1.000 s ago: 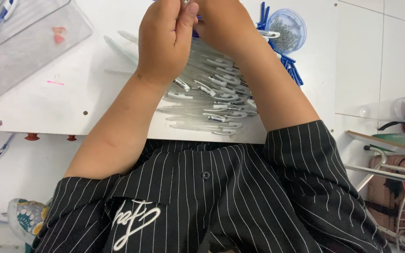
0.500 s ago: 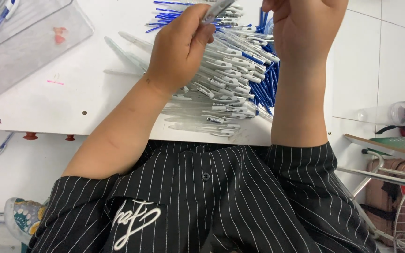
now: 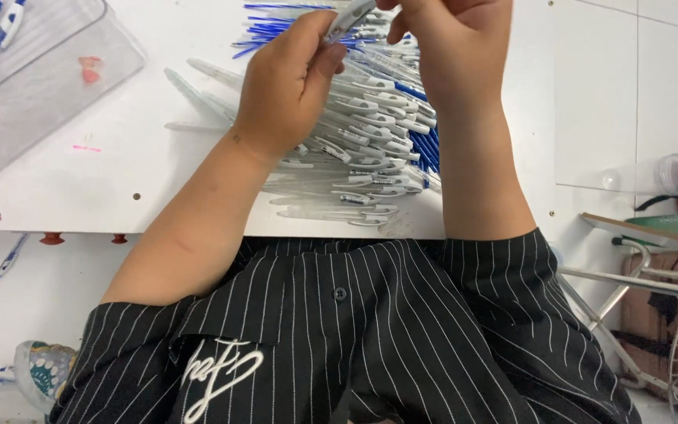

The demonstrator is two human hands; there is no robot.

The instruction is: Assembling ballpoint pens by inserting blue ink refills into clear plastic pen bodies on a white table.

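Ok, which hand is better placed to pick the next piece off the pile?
Right, probably. The left hand is pinched on the white pen, so it is busy. The right hand only meets the pen's end with its fingers and sits directly above the pile of pen parts.

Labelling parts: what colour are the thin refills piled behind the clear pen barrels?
Blue: the refills show at the top of the head view, beyond the clear pen barrels.

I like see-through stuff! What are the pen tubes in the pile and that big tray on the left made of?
The pen barrels look like clear, glossy plastic: the white table shows through them, and their clips look white and opaque. The tray also seems to be clear plastic, slightly frosted, with soft shine along its rim. Glass can't be ruled out, but it looks unlikely.
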